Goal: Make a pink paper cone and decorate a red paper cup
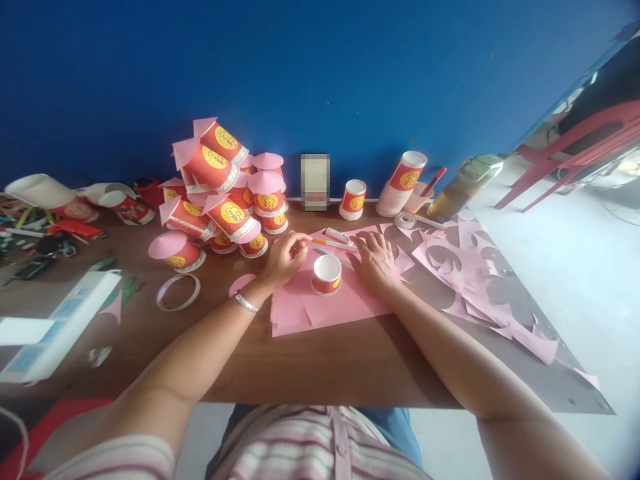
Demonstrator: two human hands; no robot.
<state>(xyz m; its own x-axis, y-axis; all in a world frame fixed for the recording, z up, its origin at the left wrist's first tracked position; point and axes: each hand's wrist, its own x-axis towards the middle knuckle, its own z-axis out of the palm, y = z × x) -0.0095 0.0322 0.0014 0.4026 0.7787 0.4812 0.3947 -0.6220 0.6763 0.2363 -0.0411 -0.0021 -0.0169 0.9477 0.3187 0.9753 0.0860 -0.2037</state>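
Observation:
Pink paper sheets [295, 308] lie stacked on the brown table. On them stands a short red and white paper cup [327, 275], its mouth up. Behind it lie an orange and white pen [330, 243], a white glue tube [339, 235] and a bluish tool partly hidden behind the cup. At the sheets' left edge is my left hand [289, 257], fingers curled with the thumb and forefinger close together near the pen's tip; whether anything is pinched is too small to tell. My right hand [376, 259] rests flat, fingers spread, on the sheets' right part.
Red cups with pink cone tops [233, 213] are piled at the back left. A tape roll [178, 293] and a white box [65, 320] lie left. Pink scraps [465, 280] cover the right side, near a bottle [463, 190] and stacked cups [403, 183].

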